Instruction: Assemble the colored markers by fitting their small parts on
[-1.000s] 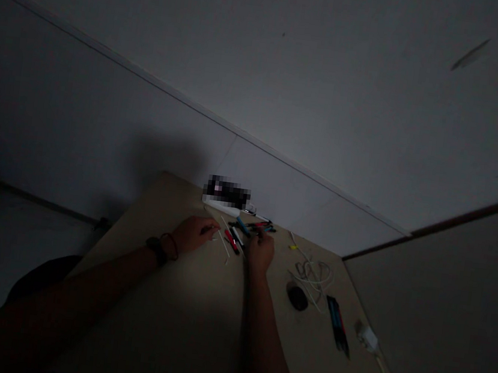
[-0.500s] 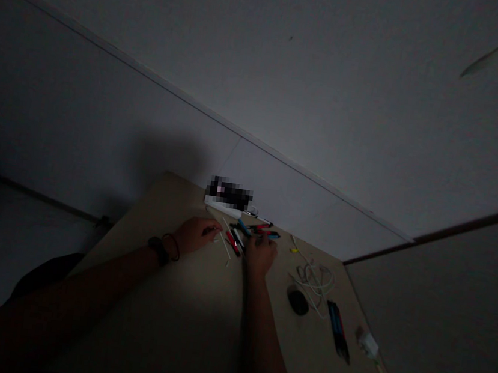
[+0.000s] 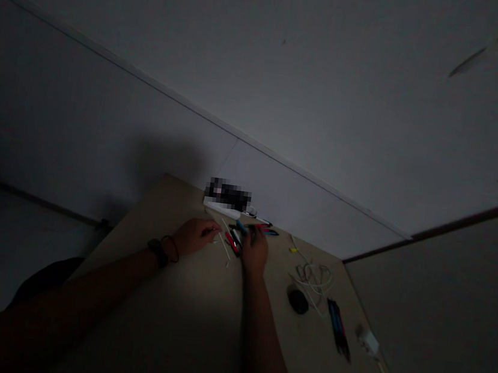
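In dim light, my left hand (image 3: pixel 195 235) rests on the table with its fingertips pinched together; a small dark thing shows at them, too dim to name. Beside those fingertips lie a thin white stick (image 3: pixel 226 241) and a red pen (image 3: pixel 232 243). My right hand (image 3: pixel 255 252) is over the right part of a loose pile of pens, its fingers curled down, and what they grip is hidden. A blue pen (image 3: pixel 241 227) lies just beyond it, and blue and red pens (image 3: pixel 269 232) stick out past its fingers.
A white case (image 3: pixel 223 209) and a blurred-out dark item (image 3: pixel 230 195) stand against the wall. To the right are a coiled white cable (image 3: pixel 317 279), a black mouse (image 3: pixel 297 300), a group of pens (image 3: pixel 338 329) and a white plug block (image 3: pixel 367 340). The table's left edge slopes away.
My right hand has shifted a little left over the pens, toward the red pen. My left hand stays almost where it was. The view has tilted slightly.
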Motion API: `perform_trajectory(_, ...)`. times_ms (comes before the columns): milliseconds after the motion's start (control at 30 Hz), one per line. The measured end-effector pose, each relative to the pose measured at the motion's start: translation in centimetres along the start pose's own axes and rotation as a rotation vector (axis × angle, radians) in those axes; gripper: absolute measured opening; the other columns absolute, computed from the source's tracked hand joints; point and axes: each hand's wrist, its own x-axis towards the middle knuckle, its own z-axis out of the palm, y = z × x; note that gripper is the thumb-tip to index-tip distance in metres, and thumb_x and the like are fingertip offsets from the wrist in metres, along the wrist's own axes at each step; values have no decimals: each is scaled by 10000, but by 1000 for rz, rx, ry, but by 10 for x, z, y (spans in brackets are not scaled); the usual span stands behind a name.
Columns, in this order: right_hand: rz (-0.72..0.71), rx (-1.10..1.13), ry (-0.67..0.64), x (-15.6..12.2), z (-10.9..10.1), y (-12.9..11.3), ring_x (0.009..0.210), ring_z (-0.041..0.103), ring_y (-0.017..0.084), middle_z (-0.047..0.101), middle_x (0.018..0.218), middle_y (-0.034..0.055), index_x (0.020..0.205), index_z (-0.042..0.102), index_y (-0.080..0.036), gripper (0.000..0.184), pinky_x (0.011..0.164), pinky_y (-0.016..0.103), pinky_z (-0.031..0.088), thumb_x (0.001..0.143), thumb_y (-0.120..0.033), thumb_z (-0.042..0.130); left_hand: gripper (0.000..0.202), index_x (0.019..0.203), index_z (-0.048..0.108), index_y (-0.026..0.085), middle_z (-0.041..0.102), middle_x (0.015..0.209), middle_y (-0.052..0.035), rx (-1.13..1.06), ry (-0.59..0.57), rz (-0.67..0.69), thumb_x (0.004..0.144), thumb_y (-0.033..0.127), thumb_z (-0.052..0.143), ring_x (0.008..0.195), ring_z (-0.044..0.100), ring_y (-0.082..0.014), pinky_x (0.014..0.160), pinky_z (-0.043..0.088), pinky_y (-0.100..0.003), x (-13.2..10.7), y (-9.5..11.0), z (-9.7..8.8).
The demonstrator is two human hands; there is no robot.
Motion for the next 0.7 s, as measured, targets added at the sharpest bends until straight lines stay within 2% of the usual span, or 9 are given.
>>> perform_trajectory(167,-57,95,-3,0,2,1,1393,493,287,563,1476,200,1413,570,-114,540,1163,460,366,988,-391,385,262,1000,756,171,734,735,-29,-15,12,7,966,318,542,657,640,-160,636,460,-260,0,0,0)
perform_trajectory(333,-73,80,24,0,3,2,1415,471,283,552,1481,207,1373,608,-105,505,1179,452,354,993,-353,384,273,1004,754,160,740,749,-35,-25,29,30,964,320,536,671,652,-165,653,476,-263,-1,-2,-1)
perform_trajectory(433,-83,70,23,1,2,3,1348,527,272,602,1407,201,1317,640,-100,471,1146,433,391,989,-306,372,275,1004,751,162,743,759,-34,-24,78,42,965,305,519,656,650,-160,644,480,-260,-3,0,-2)
perform_trajectory(533,-68,28,46,-1,-1,0,1208,596,283,655,1249,192,1174,695,-120,412,1064,431,454,978,-278,369,269,963,754,171,762,824,-47,18,141,38,959,298,517,707,670,-170,678,497,-267,-4,2,-3)
perform_trajectory(633,-45,-5,79,-6,-5,-5,1066,624,304,648,1140,195,1074,702,-137,382,987,450,487,980,-282,361,270,1002,760,180,778,891,-59,82,197,10,951,284,516,755,683,-187,714,513,-287,-7,3,-4)
perform_trajectory(700,-41,-23,94,-10,-8,-9,1042,621,308,636,1134,191,1061,694,-155,367,966,449,491,983,-284,359,263,1018,763,194,782,936,-63,121,235,0,941,269,523,819,694,-203,781,529,-308,-10,1,-5)
